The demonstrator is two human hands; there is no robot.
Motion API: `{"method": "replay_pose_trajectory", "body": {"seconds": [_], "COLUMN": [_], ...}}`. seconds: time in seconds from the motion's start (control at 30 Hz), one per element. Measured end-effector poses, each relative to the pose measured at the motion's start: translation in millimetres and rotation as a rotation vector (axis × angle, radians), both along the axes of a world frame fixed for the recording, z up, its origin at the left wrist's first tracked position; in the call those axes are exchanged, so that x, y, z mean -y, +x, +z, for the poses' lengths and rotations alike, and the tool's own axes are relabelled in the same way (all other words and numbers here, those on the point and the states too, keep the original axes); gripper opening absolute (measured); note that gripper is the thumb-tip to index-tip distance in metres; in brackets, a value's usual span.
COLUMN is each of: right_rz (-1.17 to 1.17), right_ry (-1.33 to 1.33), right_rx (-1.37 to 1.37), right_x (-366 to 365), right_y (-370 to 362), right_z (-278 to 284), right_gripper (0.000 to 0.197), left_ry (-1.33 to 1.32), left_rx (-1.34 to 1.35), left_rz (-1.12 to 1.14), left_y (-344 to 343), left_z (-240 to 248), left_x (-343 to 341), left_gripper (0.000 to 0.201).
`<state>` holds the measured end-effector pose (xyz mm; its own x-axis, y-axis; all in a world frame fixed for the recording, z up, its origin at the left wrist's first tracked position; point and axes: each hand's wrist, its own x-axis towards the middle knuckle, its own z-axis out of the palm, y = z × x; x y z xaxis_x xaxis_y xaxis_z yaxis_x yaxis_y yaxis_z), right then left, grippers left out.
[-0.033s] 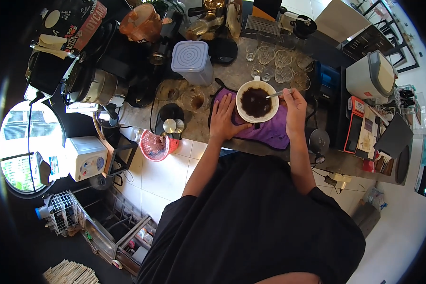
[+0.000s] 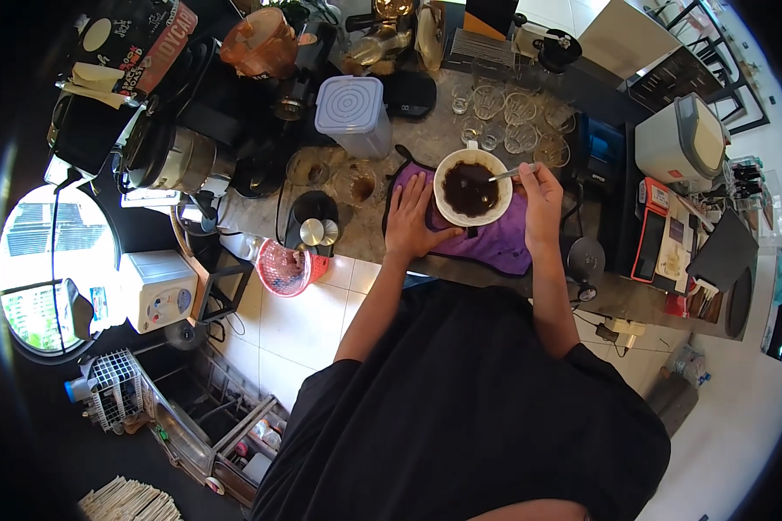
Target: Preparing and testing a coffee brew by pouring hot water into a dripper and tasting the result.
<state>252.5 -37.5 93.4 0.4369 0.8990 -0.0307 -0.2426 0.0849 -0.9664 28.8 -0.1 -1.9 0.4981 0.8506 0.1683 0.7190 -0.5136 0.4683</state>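
Note:
A white cup (image 2: 444,211) of dark coffee (image 2: 471,193) stands on a purple cloth (image 2: 506,239), its handle pointing away from me. Pinched in the fingers of my right hand (image 2: 542,204) is a metal spoon (image 2: 506,174), whose lower end dips into the coffee from the right. Flat on the cloth, fingers spread, rests my left hand (image 2: 413,221), with the thumb close to the cup's near left side. Whether that thumb touches the cup I cannot tell.
Several clear glasses (image 2: 520,108) stand behind the cup. To the left are a lidded plastic container (image 2: 349,108), a black scale (image 2: 409,94), a glass with brown residue (image 2: 354,184) and metal tampers (image 2: 312,231). A red basket (image 2: 288,267) sits below the counter's edge.
The spoon and the light spots on the coffee's surface have shifted very slightly. Both hands and the cup stay in place.

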Motion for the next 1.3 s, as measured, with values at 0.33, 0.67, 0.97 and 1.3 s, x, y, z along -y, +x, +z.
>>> {"method": "replay_pose_trajectory", "body": {"seconds": [0.33,0.67,0.97,1.3], "right_rz": [-0.025,-0.032,-0.029,-0.033], "right_ry": [0.002,-0.023,-0.014,-0.056], "right_rx": [-0.014,0.009,-0.01,0.046], "right_x": [-1.1,-3.6,-5.8,-6.6], "right_y": [-4.3,-5.2,-6.8,-9.2], "right_z": [3.2,4.1,9.2,8.1], "right_gripper": [0.02,0.02,0.021,0.021], "left_ry": [-0.022,-0.046,-0.017,-0.012], "left_rx": [-0.031,0.005,-0.027,0.062], "left_rz": [-0.002,-0.01,-0.014,0.011], "left_y": [0.3,-0.5,0.4,-2.7], "left_z": [3.8,6.3,6.6,7.5], "left_x": [0.8,0.0,0.3,-1.6], "left_gripper": [0.111,0.11,0.111,0.111]}}
